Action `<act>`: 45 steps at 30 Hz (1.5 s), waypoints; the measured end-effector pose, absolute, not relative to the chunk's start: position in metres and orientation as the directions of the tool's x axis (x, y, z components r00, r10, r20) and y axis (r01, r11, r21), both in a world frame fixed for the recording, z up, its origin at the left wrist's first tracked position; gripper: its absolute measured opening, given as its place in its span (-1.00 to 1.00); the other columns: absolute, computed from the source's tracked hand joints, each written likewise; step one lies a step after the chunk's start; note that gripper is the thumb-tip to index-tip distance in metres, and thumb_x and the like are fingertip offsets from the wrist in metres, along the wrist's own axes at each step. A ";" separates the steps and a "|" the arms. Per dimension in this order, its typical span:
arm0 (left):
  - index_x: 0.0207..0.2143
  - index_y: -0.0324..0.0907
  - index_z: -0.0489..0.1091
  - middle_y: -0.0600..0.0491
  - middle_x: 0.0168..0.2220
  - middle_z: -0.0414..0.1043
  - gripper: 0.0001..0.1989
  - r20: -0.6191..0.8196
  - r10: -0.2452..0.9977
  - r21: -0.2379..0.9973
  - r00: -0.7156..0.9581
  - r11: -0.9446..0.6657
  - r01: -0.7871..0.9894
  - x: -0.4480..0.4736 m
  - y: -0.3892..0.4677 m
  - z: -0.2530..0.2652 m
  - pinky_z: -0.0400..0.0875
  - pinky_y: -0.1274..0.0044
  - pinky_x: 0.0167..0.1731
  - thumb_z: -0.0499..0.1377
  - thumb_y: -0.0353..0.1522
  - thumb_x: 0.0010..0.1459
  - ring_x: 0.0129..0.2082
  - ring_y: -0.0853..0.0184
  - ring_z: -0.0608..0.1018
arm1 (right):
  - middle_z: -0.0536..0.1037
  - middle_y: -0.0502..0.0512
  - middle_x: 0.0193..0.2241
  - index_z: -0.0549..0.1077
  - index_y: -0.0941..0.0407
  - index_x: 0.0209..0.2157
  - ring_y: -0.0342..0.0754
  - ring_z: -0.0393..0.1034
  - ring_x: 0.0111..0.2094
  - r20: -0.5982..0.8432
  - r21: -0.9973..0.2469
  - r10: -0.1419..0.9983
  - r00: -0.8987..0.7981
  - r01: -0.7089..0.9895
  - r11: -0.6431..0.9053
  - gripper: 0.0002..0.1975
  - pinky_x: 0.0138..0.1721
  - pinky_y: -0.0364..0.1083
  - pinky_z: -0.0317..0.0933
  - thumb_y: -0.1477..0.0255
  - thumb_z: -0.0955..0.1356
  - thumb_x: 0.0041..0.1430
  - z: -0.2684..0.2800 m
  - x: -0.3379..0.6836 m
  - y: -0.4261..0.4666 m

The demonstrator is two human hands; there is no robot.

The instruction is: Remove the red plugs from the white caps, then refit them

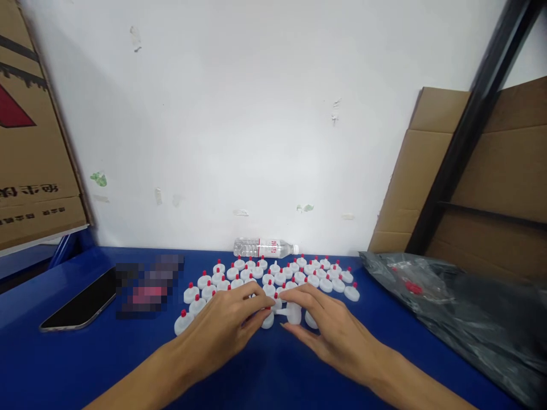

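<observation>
My right hand (pixel 329 324) grips a white nozzle cap (pixel 294 313) between thumb and fingers, tipped on its side with its bare spout pointing left. Close to that spout, the thumb and index finger of my left hand (pixel 231 316) are pinched together, and a small red tip cap (pixel 268 308) shows between them. A white cap (pixel 267 321) stands just below my left fingertips, partly hidden. Beyond both hands, many similar white nozzle caps (pixel 326 284) stand upright in loose rows, nearly all with red tips. One at the back (pixel 275 267) has a bare spout.
A clear plastic bottle (pixel 265 247) lies along the wall behind the caps. On the blue table (pixel 141 353), a phone (pixel 81 304) and a blurred-out item (pixel 149 287) lie left. A dark plastic bag (pixel 461 319) with a small bag of red pieces (pixel 413 287) lies right.
</observation>
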State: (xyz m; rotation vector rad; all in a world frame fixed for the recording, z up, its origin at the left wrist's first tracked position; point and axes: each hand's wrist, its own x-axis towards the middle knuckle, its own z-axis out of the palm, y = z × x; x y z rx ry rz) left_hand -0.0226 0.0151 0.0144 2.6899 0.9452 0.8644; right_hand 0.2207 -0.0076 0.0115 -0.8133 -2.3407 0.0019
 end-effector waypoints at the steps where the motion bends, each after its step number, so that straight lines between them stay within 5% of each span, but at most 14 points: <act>1: -0.06 -0.03 0.49 0.07 -0.18 0.50 -0.79 0.471 0.610 0.322 0.638 -0.792 0.519 -0.022 0.014 0.014 0.42 0.50 -0.25 0.08 -0.41 0.40 -0.28 0.35 0.55 | 0.50 0.14 -0.01 0.18 -0.06 0.22 0.01 0.50 -0.05 0.596 -0.207 0.545 -0.590 0.543 0.814 -0.54 -0.08 -0.01 0.49 0.43 0.33 0.36 0.010 0.221 -0.007; 14: 0.04 -0.05 0.48 0.02 -0.19 0.48 -0.69 0.587 0.556 0.440 0.588 -0.829 0.345 -0.016 0.008 0.015 0.42 0.53 -0.31 0.03 -0.47 0.41 -0.31 0.38 0.51 | 0.57 0.08 -0.17 0.26 -0.03 0.14 -0.04 0.54 -0.24 0.737 -0.217 0.479 -0.477 0.504 0.836 -0.62 -0.21 -0.07 0.49 0.37 0.36 0.35 0.007 0.220 -0.010; 22: 0.06 -0.01 0.44 0.04 -0.13 0.48 -0.68 0.530 0.555 0.318 0.641 -0.831 0.457 -0.017 0.007 0.013 0.40 0.54 -0.38 0.01 -0.47 0.42 -0.36 0.40 0.52 | 0.61 0.07 -0.12 0.26 0.00 0.15 -0.05 0.57 -0.17 0.733 -0.160 0.436 -0.522 0.491 0.856 -0.61 -0.15 -0.09 0.48 0.36 0.38 0.35 0.008 0.223 -0.010; 29: -0.12 -0.14 0.44 0.05 -0.29 0.49 -0.78 0.536 0.539 0.224 0.650 -0.833 0.506 -0.016 0.007 0.008 0.32 0.52 -0.46 -0.02 -0.41 0.45 -0.41 0.33 0.52 | 0.64 0.09 -0.10 0.32 0.02 0.04 -0.07 0.58 -0.11 0.766 -0.129 0.373 -0.523 0.444 0.887 -0.72 -0.09 -0.12 0.48 0.42 0.38 0.35 0.011 0.220 -0.015; 35: -0.26 -0.15 0.38 0.08 -0.34 0.43 -0.75 0.450 0.551 0.281 0.703 -0.834 0.474 -0.013 0.001 0.017 0.23 0.54 -0.46 -0.06 -0.48 0.42 -0.45 0.38 0.45 | 0.66 0.07 -0.20 0.37 0.05 -0.04 -0.05 0.58 -0.09 0.764 -0.059 0.313 -0.565 0.421 0.905 -0.83 -0.08 -0.10 0.47 0.46 0.36 0.37 0.009 0.219 -0.019; 40: -0.13 -0.10 0.42 0.09 -0.28 0.48 -0.83 0.406 0.607 0.228 0.683 -0.791 0.568 -0.016 0.007 0.020 0.21 0.51 -0.43 0.03 -0.36 0.43 -0.41 0.34 0.51 | 0.61 0.11 -0.13 0.34 0.06 0.04 -0.05 0.57 -0.16 0.696 -0.135 0.450 -0.560 0.513 0.848 -0.77 -0.15 -0.10 0.47 0.46 0.33 0.37 0.012 0.216 -0.014; 45: -0.23 -0.08 0.48 0.09 -0.27 0.53 -0.91 0.250 0.737 0.164 0.628 -0.671 0.723 -0.025 0.008 0.029 0.24 0.46 -0.36 0.17 -0.34 0.30 -0.33 0.23 0.57 | 0.56 0.12 -0.08 0.43 0.06 -0.06 -0.01 0.52 -0.12 0.677 -0.134 0.545 -0.495 0.646 0.752 -0.81 -0.12 -0.04 0.42 0.52 0.27 0.35 0.030 0.237 0.003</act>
